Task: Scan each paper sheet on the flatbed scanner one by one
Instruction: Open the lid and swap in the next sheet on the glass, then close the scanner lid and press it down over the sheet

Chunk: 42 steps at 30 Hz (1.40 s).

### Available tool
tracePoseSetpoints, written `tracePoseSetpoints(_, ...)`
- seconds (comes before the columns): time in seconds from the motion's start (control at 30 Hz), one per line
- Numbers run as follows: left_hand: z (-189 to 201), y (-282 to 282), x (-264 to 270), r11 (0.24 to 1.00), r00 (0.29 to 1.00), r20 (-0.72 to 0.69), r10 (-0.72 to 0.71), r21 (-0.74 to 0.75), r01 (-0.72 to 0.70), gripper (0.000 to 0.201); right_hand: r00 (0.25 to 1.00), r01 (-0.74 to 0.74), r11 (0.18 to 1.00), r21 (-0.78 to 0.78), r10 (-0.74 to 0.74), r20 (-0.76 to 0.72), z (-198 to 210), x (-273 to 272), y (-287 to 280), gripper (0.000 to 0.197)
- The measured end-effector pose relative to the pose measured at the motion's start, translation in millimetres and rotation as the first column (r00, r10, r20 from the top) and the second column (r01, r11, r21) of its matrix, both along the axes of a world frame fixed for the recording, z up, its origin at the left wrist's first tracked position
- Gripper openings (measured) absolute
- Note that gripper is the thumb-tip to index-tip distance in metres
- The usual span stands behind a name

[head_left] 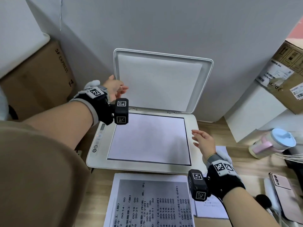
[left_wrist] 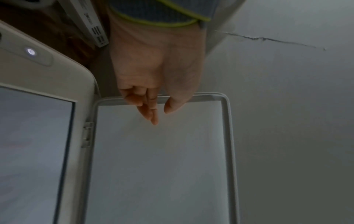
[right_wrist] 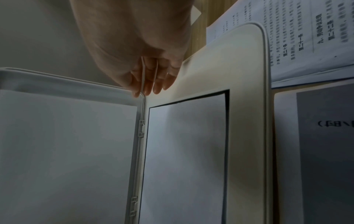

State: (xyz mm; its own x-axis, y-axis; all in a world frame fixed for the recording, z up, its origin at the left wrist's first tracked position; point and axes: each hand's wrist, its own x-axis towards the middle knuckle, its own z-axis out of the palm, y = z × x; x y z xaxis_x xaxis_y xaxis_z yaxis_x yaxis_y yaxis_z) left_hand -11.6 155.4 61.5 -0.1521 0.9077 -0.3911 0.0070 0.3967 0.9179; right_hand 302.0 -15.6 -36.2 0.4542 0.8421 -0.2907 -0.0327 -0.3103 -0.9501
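Scanner: the cream-white flatbed scanner (head_left: 193, 126) is sitting on the wooden table (head_left: 255, 163) against the grey wall, its white rectangular lid (head_left: 205, 86) standing raised and leaning back toward the wall.
Sheet on the glass: 1 white paper sheet (head_left: 147, 136) is lying flat inside the black border of the scanner bed, blank side up, filling almost the whole window.
Printed sheet: a white paper sheet printed with a grey block of rows of figures (head_left: 152, 202) is lying on the table just in front of the scanner.
Other papers: more printed white pages (head_left: 211, 208) are lying to the right of it, partly under the right wrist.
Left hand: the left hand (head_left: 114, 88) is hovering beside the lid's left edge, its fingers (left_wrist: 151, 112) hanging loosely together and gripping nothing; whether it is touching the rim, I cannot tell.
Right hand: the right hand (head_left: 204, 141) is hovering just off the scanner's right border, its fingers (right_wrist: 159, 80) reaching out relaxed and holding nothing.
Surroundings: a brown cardboard box (head_left: 37, 79) is standing left of the scanner, and a pink phone (head_left: 282, 192) is lying at the right.
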Motion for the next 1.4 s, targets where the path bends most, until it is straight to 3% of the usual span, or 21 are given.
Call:
tracePoseSetpoints(0.2, -3.6, -3.1, -12.2, 0.984, 0.964, 0.203, 0.171, 0.003, -0.176, 0.019, 0.995, 0.057, 0.998, 0.018, -0.055, -0.079, 3.0, 2.5, -2.7, 0.015)
tracePoseSetpoints(0.33, -22.8, -25.7, -29.8, 0.962, 0.915, 0.313, 0.254, 0.016, -0.273, 0.026, 0.977, 0.126, 0.991, 0.044, -0.117, -0.177, 11.0, 5.0, -5.5, 0.015)
tracePoseSetpoints(0.4, -27.9, -45.3, -35.3, 0.962, 0.921, 0.294, 0.255, 0.019, -0.272, 0.024, 0.968, 0.146, 0.988, 0.06, -0.13, -0.216, 15.8, 6.3, -8.6, 0.019)
tracePoseSetpoints(0.57, -49.1, -87.1, -48.4, 0.995, 0.978, 0.186, 0.09, -0.062, -0.08, 0.035, 0.944, 0.115, 0.992, 0.054, -0.093, -0.316, 23.8, 9.9, -18.6, 0.036)
tracePoseSetpoints(0.63, -64.3, -95.2, -49.9, 0.991, 0.972, 0.197, 0.128, -0.071, -0.116, 0.033, 0.928, 0.117, 0.992, 0.044, -0.093, -0.362, 24.0, 12.9, -18.6, 0.035)
tracePoseSetpoints(0.73, -82.4, -110.5, -54.8, 0.994, 0.99, 0.095, 0.101, -0.058, -0.095, 0.023, 0.921, 0.123, 0.992, 0.002, -0.113, -0.372, 19.6, 16.2, -25.1, 0.027)
tracePoseSetpoints(0.87, -89.7, -129.3, -57.7, 0.989, 0.988, 0.054, 0.144, -0.038, -0.142, 0.012, 0.954, 0.136, 0.99, -0.046, -0.144, -0.262, 13.6, 22.4, -36.6, 0.013)
tracePoseSetpoints(0.93, -96.0, -134.4, -57.4, 0.992, 0.995, -0.016, 0.1, -0.07, -0.101, 0.014, 0.975, 0.133, 0.986, -0.096, -0.148, -0.169, 7.2, 26.4, -40.4, 0.006)
tracePoseSetpoints(1.07, -103.6, -143.5, -58.9, 0.995, 0.988, -0.157, 0.017, -0.096, -0.033, 0.02, 0.984, 0.175, 0.974, -0.143, -0.168, 0.06, -2.6, 24.8, -46.8, 0.016)
tracePoseSetpoints(1.2, -102.6, -152.2, -54.1, 0.993, 0.923, -0.383, -0.047, -0.115, 0.003, 0.027, 0.976, 0.181, 0.962, -0.204, -0.151, 0.156, -10.2, 20.4, -49.1, 0.018)
tracePoseSetpoints(1.3, -100.9, -154.1, -54.2, 0.994, 0.853, -0.515, -0.089, -0.094, 0.047, 0.015, 0.968, 0.186, 0.946, -0.264, -0.13, 0.216, -15.7, 21.5, -48.5, 0.021)
tracePoseSetpoints(1.4, -100.5, -152.4, -58.9, 0.986, 0.811, -0.568, -0.141, -0.151, 0.066, 0.013, 0.956, 0.166, 0.941, -0.296, -0.08, 0.282, -17.4, 23.5, -48.0, 0.022)
